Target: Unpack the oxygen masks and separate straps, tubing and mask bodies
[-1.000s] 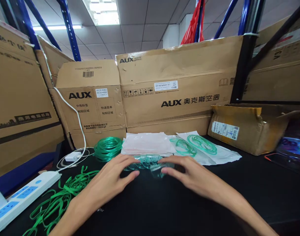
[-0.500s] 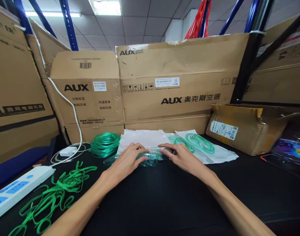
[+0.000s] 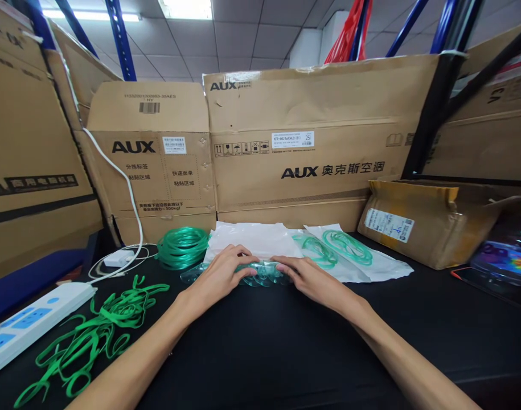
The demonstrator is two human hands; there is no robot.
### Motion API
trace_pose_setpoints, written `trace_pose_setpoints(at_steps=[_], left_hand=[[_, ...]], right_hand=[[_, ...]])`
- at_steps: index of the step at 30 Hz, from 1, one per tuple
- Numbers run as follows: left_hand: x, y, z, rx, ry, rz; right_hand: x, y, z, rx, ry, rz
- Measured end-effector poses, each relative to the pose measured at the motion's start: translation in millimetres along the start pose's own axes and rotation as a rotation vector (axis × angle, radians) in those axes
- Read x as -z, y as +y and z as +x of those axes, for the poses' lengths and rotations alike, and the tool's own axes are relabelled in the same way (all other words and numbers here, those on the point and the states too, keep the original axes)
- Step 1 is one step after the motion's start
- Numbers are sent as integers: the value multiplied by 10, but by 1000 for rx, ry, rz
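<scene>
Both hands lie palm down on a row of clear greenish plastic masks on the black desk. The left hand curls loosely over its left part, fingers bent. The right hand rests flatter on the right end, fingers together.

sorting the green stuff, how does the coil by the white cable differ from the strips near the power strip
The green tubing coil is round tube wound into a neat, compact ring; the green flat straps are ribbon-like, loose and tangled, sprawling wider. The coil looks translucent, the straps opaque. Both are green, lie on the black table and are untouched.
</scene>
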State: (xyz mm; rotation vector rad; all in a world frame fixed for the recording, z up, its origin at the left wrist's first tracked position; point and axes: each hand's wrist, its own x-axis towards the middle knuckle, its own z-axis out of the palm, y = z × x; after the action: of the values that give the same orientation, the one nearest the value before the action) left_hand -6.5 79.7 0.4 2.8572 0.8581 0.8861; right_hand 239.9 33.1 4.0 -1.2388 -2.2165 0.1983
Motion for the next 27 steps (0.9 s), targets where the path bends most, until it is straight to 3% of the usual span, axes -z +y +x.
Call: trace_pose_setpoints(at_steps=[6, 14, 18, 21, 24, 27], left_hand=[[-10, 4, -1, 30, 6, -13], [-39, 22, -19, 63, 32, -9], [-53, 69, -27, 57, 56, -6], [-65, 98, -29, 58, 83, -4], [-75, 115, -23, 68, 115, -9], [-76, 132, -12, 85, 152, -20]], right_hand=[[-74, 52, 2, 44, -11, -83], [-207, -71, -13, -16, 98, -229], [3, -69, 33, -89, 215, -364], [289, 112, 45, -210, 288, -495], [532, 410, 1, -366, 250, -633], [612, 696, -75, -534, 151, -741]])
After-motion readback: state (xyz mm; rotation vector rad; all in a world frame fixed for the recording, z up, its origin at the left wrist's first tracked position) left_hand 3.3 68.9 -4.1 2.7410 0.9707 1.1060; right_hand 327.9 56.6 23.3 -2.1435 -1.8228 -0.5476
